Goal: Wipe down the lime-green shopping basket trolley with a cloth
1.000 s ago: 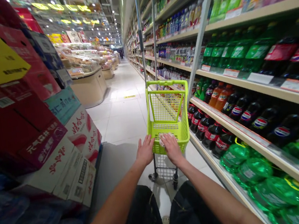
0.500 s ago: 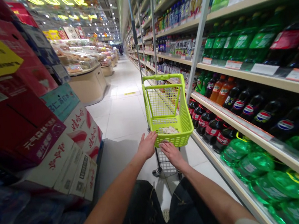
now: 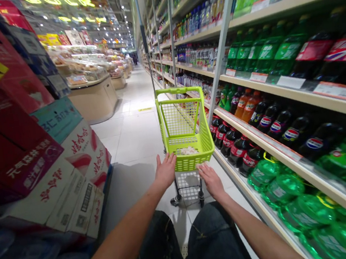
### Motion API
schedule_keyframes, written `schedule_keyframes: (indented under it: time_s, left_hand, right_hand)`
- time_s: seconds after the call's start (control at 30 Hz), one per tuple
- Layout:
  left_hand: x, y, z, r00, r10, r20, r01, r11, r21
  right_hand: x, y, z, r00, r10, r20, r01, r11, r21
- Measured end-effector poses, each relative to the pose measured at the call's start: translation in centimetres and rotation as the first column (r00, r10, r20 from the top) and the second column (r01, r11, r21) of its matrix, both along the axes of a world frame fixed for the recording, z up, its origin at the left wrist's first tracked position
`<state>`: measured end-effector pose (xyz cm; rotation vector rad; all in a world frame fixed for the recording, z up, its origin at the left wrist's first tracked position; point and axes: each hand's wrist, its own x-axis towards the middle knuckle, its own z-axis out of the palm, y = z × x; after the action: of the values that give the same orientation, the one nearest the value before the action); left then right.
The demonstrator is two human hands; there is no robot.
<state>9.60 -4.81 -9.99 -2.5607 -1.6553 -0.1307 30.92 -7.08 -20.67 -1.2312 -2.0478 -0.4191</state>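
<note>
A lime-green shopping trolley (image 3: 208,139) stands in front of my knees, its slatted plastic basket facing me. My left hand (image 3: 165,172) rests with outstretched fingers at the basket's near left corner, thumb raised. Near the lower right corner is my right hand (image 3: 212,180), its fingers together over a small whitish wipe (image 3: 201,166), only partly visible. A crumpled pale bundle (image 3: 188,150) lies on the basket floor; its kind is unclear.
Shelves of bottled drinks (image 3: 274,126) run close along the right. Stacked drink cartons (image 3: 63,190) stand at the left. Farther off are display counters (image 3: 94,99) along the tiled aisle (image 3: 132,137). A thin pole (image 3: 144,40) rises beside the trolley.
My right hand has moved right along the basket's near side, with the wipe at its fingertips. My left hand stays at the left corner. The whole view has shifted slightly.
</note>
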Motion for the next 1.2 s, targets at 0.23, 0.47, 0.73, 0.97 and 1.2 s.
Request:
schedule_keyframes:
  time_s: [0.23,0.47,0.73,0.97,1.2]
  left_hand:
    - [2.6,-0.4,-0.6,0.997,-0.074,0.023,0.074,0.997,-0.001]
    - [2.1,-0.6,-1.8,0.998,-0.063,-0.002,0.063,0.998,-0.012]
    - [1.5,-0.6,-1.5,1.000,-0.018,0.004,0.018,1.000,-0.008]
    - [-0.1,-0.2,-1.6,0.995,0.088,0.039,-0.088,0.996,0.000]
    - [-1.5,-0.4,-2.3,0.996,0.068,0.056,-0.070,0.997,0.031]
  right_hand:
    - [0.1,0.9,0.3,0.970,-0.125,-0.206,0.141,0.988,0.065]
    - [0.9,0.1,-0.9,0.968,-0.100,-0.229,0.103,0.995,0.003]
    - [0.5,0.0,-1.3,0.983,-0.063,-0.174,0.058,0.998,-0.030]
    - [-3.1,0.7,2.3,0.978,0.014,-0.207,-0.001,0.998,0.062]
    - [-5.4,0.5,1.4,0.990,0.115,-0.079,-0.114,0.993,0.022]
